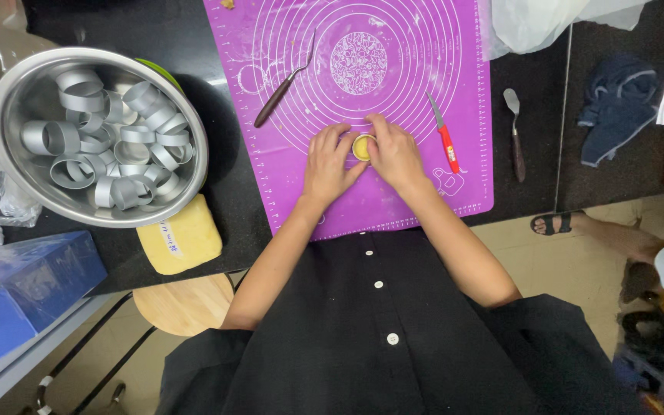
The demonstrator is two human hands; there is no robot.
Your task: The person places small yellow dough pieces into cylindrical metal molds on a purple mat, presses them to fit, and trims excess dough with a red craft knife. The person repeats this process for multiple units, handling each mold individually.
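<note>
Black buttoned clothing (378, 330) fills the near foreground; beyond it both hands meet on a purple mat (393, 196) laid over the dark desk (217, 154); the left hand (330, 163) and right hand (395, 154) curl their fingers around a small round ring of yellow dough (362, 147), pinching it from either side; a red-handled knife (445, 137) lies just right of them, a brown-handled tool (282, 84) to the upper left; a steel bowl (9, 100) of metal rings (113, 138) sits far left.
</note>
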